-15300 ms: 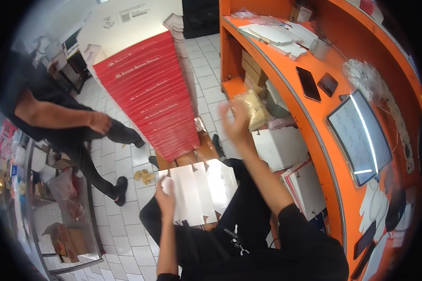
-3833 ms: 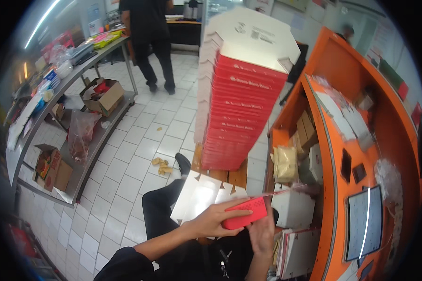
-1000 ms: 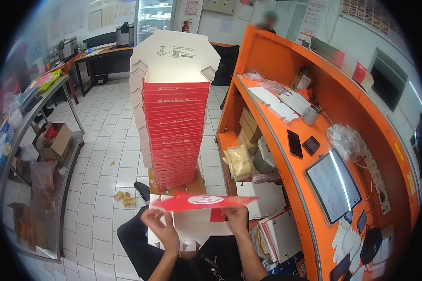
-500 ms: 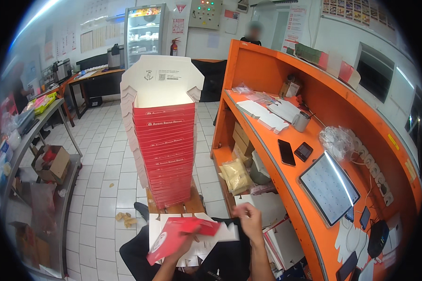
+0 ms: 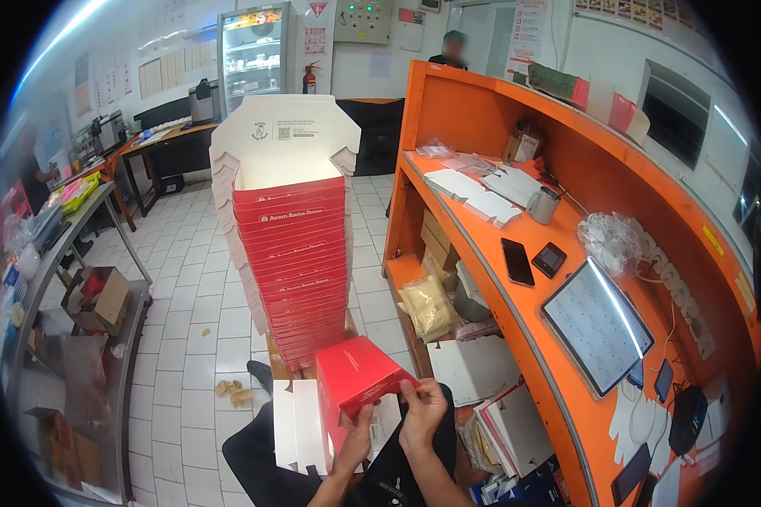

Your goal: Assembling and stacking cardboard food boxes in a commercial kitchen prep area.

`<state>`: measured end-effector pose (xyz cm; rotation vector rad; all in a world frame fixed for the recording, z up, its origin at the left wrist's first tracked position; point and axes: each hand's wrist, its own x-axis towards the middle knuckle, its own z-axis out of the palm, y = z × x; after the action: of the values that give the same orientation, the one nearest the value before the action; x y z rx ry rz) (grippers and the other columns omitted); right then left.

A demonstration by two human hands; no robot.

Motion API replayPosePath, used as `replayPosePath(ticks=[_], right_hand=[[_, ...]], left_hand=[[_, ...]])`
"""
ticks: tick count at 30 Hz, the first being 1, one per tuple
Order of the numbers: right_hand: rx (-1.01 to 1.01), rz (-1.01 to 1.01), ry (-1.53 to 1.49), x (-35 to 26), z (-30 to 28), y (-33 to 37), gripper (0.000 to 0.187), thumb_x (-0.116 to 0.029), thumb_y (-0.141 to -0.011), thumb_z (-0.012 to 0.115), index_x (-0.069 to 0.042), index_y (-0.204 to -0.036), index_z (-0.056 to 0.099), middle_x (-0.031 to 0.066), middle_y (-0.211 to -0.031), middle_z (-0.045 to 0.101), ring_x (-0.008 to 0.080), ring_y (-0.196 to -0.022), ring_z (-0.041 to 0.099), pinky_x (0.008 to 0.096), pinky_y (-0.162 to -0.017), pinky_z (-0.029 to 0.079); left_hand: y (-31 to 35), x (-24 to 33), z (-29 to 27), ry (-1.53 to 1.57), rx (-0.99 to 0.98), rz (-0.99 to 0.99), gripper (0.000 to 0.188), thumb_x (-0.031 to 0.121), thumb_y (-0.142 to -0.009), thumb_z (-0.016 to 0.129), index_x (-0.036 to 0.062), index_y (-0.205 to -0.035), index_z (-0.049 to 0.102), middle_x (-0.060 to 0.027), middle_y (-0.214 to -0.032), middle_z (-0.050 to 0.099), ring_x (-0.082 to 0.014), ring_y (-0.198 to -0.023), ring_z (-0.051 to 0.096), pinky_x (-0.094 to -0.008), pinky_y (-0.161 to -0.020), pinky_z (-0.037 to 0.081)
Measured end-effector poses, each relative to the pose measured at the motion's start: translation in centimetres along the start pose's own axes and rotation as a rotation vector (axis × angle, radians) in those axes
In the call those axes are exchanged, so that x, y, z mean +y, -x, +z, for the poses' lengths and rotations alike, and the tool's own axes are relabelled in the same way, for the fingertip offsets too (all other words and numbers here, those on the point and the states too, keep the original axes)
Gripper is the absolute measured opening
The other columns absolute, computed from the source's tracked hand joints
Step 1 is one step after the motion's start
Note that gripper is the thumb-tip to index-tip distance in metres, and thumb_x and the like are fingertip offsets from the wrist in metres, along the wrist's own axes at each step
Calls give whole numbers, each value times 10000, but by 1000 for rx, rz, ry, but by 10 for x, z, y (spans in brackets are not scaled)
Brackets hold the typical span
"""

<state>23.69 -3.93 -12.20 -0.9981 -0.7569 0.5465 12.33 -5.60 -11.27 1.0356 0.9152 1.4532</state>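
A red cardboard food box [image 5: 357,368], partly folded, is held over my lap between both hands. My left hand [image 5: 357,434] grips its near left edge with the thumb up. With fingers closed, my right hand [image 5: 424,417] holds the near right corner. Beneath the box lie flat white carton blanks [image 5: 298,425] across my thighs. Just beyond stands a tall stack of nested red boxes [image 5: 294,253] with white insides, the top one's lid standing up.
An orange counter [image 5: 516,291] at the right carries a tablet [image 5: 597,325], a phone [image 5: 517,262] and a mug [image 5: 543,205]. A metal shelf [image 5: 131,338] is at the left. One person [image 5: 454,52] is behind the counter. Crumpled scraps [image 5: 232,392] lie on the tiles.
The red piece went from a flat, tilted sheet in my left hand to a folded box shape. My right hand came in from the right and took hold of it.
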Motion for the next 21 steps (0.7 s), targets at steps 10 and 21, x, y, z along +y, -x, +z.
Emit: replayPosePath(ticks=[10,21], right_hand=[[-287,567,-458,-34,14,4,235,-215,-933,699,-64,-1106,651,41,-987,707,134,-868,673,301,-749,549],[-267,454,-425,-53,-5,-36,302,-163,-999,595,-10,-1256,552,107,-1102,694,178,-904,708,314,-770,602]], left_hand=[[6,-5,14,111,115,-140,228,189,-966,659,28,-1124,627,-29,-963,677,-108,-885,623,-270,-821,491],[-6,79,-18,-730,-450,749,408,196,-775,805,129,-1169,723,-127,-1264,661,-368,-1200,599,-436,-952,499]])
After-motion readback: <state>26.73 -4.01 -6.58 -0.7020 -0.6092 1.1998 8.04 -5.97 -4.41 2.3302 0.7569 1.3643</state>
